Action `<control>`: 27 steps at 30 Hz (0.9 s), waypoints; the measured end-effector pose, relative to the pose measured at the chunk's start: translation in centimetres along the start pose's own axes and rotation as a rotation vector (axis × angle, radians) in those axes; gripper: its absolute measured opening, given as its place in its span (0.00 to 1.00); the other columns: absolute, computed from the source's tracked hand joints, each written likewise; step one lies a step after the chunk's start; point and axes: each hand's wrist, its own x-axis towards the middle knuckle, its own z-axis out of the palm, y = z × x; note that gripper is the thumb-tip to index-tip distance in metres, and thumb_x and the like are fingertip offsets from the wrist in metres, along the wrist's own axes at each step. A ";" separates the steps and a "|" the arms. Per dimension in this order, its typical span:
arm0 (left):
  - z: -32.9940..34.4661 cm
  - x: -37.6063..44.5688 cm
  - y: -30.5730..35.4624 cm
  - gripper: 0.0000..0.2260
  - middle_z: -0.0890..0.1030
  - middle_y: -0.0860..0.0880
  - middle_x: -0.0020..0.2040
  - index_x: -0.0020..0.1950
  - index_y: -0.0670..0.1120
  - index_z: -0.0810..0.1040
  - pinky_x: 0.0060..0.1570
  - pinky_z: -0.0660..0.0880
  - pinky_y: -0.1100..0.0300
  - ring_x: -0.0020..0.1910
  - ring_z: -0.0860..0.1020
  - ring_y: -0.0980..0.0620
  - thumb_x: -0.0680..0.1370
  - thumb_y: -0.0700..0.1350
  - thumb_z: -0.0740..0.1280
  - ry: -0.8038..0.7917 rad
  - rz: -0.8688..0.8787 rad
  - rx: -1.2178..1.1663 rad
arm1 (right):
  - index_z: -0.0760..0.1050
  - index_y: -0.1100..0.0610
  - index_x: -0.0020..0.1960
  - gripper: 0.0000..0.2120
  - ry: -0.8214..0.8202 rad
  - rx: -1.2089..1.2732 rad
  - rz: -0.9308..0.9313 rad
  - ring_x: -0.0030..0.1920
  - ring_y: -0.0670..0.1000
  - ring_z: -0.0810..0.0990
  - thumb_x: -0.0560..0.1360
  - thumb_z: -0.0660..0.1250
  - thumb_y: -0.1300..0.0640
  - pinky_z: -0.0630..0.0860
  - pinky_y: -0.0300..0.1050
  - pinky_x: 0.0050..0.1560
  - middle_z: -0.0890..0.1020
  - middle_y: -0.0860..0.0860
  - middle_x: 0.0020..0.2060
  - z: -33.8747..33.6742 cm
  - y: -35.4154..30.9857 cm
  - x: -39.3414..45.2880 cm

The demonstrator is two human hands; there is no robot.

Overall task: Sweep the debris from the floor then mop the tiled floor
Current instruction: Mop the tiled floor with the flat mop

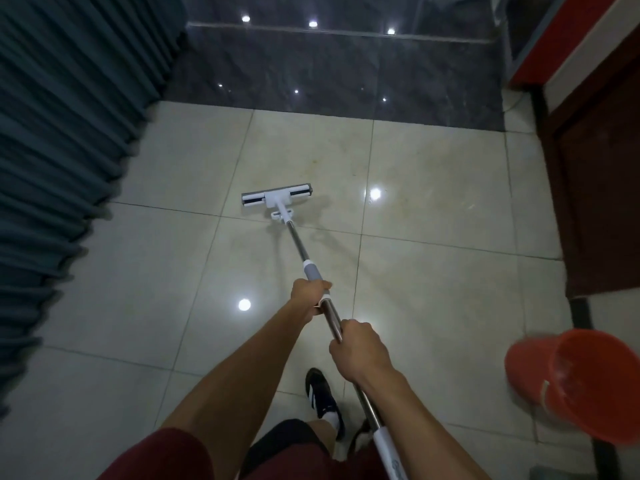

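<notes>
Pale glossy tiles make up the floor (pixel 433 292), which meets a dark polished wall at its far edge and shines with lamp reflections. Both hands hold the mop (pixel 277 199): the left hand (pixel 309 295) has its fingers wrapped round the pole just below the grey sleeve, and the right hand (pixel 360 351) has its fingers curled tight round the bare metal farther back. The mop head lies flat on the tiles towards the far edge of the floor, just beyond a grout line, with the pole slanting back to the person.

Risks, as I judge them: the tiles look wet, so the shoe (pixel 323 398) planted behind the pole could slip on a long push. A wide pull to the right could knock the pole's rear end into the bucket (pixel 540 368), which sits near the right edge of the floor beside the person and seems to hold water; a tip would flood the tiles. Faint yellowish marks beyond the head may need firmer pressure, or they will stay.

Along the left edge a curtain (pixel 62 161) hangs to the floor; the head could snag or wet its hem. A dark door (pixel 602 188) closes the right side and limits the sweep there.
</notes>
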 end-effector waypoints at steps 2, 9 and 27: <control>-0.2 1.0 2.0 0.15 0.79 0.40 0.47 0.58 0.35 0.74 0.32 0.78 0.52 0.38 0.79 0.45 0.76 0.40 0.75 0.013 -0.008 -0.019 | 0.76 0.58 0.57 0.10 -0.018 -0.033 -0.020 0.40 0.52 0.76 0.78 0.62 0.56 0.67 0.40 0.30 0.78 0.53 0.48 -1.5 -1.1 1.8; 1.4 6.8 9.4 0.18 0.81 0.37 0.51 0.61 0.33 0.75 0.32 0.79 0.52 0.39 0.80 0.45 0.76 0.40 0.75 0.082 -0.038 -0.085 | 0.75 0.58 0.60 0.12 -0.047 -0.126 -0.098 0.42 0.53 0.77 0.79 0.62 0.56 0.75 0.43 0.42 0.80 0.54 0.52 -7.3 -3.7 10.6; 3.0 22.4 22.2 0.13 0.81 0.41 0.38 0.56 0.31 0.81 0.39 0.78 0.51 0.34 0.80 0.44 0.74 0.35 0.74 0.149 -0.144 -0.328 | 0.75 0.57 0.61 0.11 -0.121 -0.065 -0.049 0.51 0.52 0.81 0.79 0.62 0.59 0.79 0.43 0.51 0.81 0.53 0.54 -13.2 -10.5 30.7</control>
